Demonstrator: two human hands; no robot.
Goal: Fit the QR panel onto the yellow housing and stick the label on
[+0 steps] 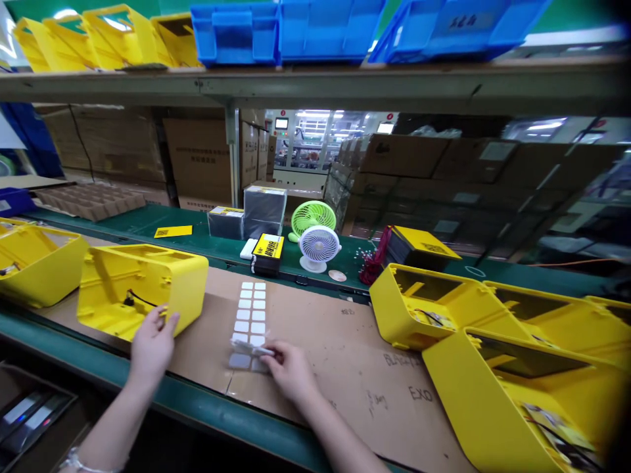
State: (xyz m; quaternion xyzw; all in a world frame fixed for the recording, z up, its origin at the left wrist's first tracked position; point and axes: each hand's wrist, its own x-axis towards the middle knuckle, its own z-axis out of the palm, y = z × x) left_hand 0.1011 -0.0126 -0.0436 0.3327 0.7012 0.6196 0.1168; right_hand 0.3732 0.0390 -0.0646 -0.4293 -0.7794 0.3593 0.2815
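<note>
Left hand (pixel 152 345) rests spread on yellow housing (pixel 140 287); right hand (pixel 288 369) pinches a white pad (pixel 259 351) off the sheet (pixel 250 324), 12 o'clock. Peel slowly, flat.

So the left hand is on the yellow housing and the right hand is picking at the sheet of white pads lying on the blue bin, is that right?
Not quite. In the head view the sheet of white pads lies on the brown cardboard covering the bench, not on a blue bin. The rest holds: the left hand rests on the yellow housing, and the right hand picks at the sheet.
</note>
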